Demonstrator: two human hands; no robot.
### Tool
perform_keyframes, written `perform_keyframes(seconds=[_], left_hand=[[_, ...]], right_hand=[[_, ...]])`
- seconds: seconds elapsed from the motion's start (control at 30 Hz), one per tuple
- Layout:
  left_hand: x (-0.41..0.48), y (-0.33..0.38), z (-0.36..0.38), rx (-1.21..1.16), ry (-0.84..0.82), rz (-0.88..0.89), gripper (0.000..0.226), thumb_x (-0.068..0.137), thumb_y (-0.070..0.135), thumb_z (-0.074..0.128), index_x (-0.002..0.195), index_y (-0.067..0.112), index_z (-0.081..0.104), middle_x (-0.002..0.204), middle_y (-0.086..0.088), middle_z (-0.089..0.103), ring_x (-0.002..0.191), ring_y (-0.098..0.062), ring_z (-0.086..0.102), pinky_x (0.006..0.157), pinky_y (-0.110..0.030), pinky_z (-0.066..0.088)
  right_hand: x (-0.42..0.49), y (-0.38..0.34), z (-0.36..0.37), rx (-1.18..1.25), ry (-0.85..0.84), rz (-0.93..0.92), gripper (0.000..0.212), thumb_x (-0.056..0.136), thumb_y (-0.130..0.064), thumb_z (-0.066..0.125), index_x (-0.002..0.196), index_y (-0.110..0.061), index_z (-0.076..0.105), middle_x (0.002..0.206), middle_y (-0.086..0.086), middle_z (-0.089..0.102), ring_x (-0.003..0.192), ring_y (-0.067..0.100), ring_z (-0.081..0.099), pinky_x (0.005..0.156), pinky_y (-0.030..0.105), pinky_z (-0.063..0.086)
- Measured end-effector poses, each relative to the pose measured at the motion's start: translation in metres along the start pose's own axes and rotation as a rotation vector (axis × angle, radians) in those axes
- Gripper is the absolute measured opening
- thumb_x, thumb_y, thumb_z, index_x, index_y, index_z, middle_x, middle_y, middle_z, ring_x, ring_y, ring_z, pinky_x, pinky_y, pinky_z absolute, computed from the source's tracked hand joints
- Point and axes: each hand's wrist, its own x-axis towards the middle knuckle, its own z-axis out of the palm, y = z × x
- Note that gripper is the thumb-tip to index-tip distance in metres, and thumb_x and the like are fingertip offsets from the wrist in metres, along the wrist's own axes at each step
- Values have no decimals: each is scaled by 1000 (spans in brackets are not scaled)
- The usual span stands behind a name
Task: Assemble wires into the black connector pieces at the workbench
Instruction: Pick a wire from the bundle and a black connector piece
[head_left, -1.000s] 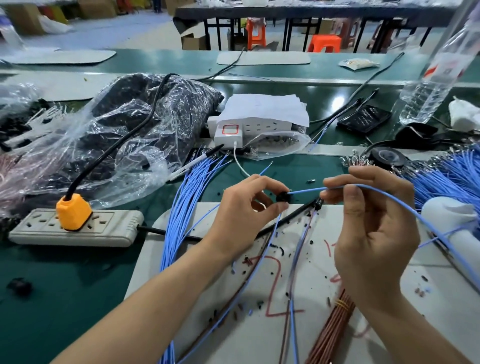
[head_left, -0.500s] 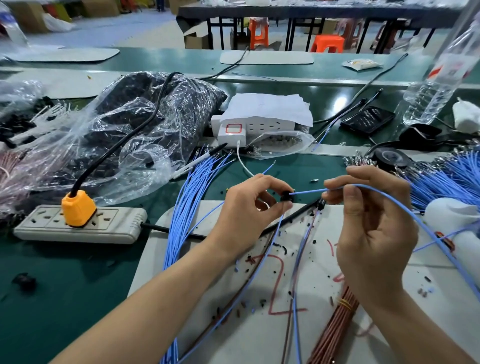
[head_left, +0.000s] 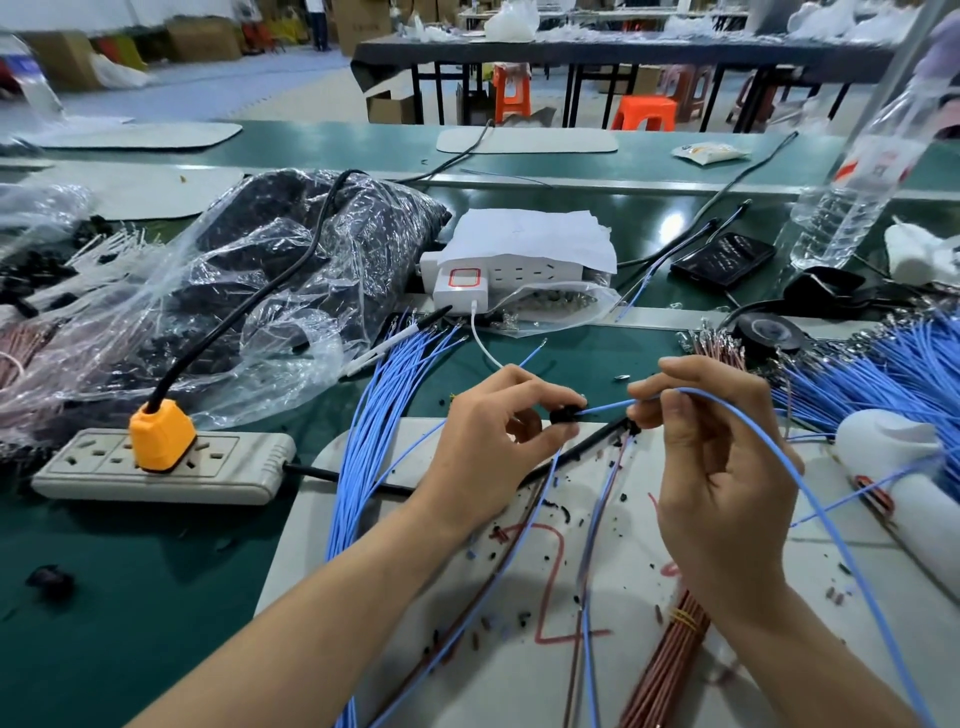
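Pinching tiny black plastic connector (head_left: 563, 415) with left hand (head_left: 493, 447), limp thin blue wire (head_left: 605, 407), seemingly near tip, with right hand (head_left: 722, 478).

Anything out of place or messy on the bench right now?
Small black and coloured scraps litter the white mat around its red scrawl. The clear water bottle at far right appears tilted, though the wide lens may exaggerate it. Nothing looks damaged or spilled.

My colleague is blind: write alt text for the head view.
The left hand pinches a small black connector while the right hand holds a blue wire to it, above a white mat on a green workbench strewn with blue wire bundles.
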Motion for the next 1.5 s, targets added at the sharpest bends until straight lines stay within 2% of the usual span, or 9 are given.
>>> perform_keyframes(seconds=[0.27,0.43,0.67,0.87,0.97,1.13,1.27,1.37,1.5], left_hand=[[0,1,0,7,-5,14,24,77,6,76,99,16,75,86,3,60,68,-14,55,66,-27,50],[0,3,-1,-1,-9,40,25,77,5,76,101,13,75,85,1,59,72,-4,51,63,-25,48],[0,3,0,7,-3,42,24,78,5,76,101,13,75,83,2,58,70,-10,53,63,-24,48],[0,3,2,8,15,52,23,78,4,75,100,12,75,84,-1,59,70,-13,54,63,-23,48],[0,3,1,-17,13,29,22,80,6,74,100,13,74,84,2,59,69,-12,56,64,-22,48],[0,2,0,-20,1,26,21,81,8,74,102,13,74,85,3,59,69,-12,57,65,-22,49],[0,3,0,-11,-12,44,23,81,8,73,103,15,74,87,1,60,72,-10,55,65,-17,44],[-1,3,-1,0,-18,65,24,81,8,74,103,15,74,88,3,60,77,-4,53,67,-19,44],[-1,3,-1,51,-3,128,25,80,6,73,104,13,74,88,-2,61,81,3,53,74,-12,39]], right_hand=[[0,-1,-1,25,12,13,20,99,-15,44,109,-29,54,97,-4,65,80,12,68,76,22,52],[1,-3,-1,49,33,7,24,99,-16,44,112,-35,51,98,-4,65,81,14,67,77,21,51],[3,-7,-1,64,35,49,26,98,-6,43,109,-28,51,95,-1,65,79,15,67,76,20,51],[5,-10,-2,124,75,139,15,96,1,43,105,-6,51,91,2,65,74,18,65,73,22,52],[5,-12,-1,132,66,142,19,96,3,43,105,-11,52,91,2,65,75,17,65,74,20,51],[5,-11,-1,120,59,140,20,96,8,42,105,-7,51,91,6,64,74,18,64,74,19,51],[6,-11,-2,91,74,143,17,96,4,44,100,-11,52,89,6,65,74,15,65,73,20,52],[6,-9,-1,99,82,155,17,96,-2,44,100,-16,52,90,4,66,75,16,66,74,21,52],[3,-6,1,59,-1,162,15,96,-6,49,99,-19,57,92,1,69,77,10,68,73,16,51]])
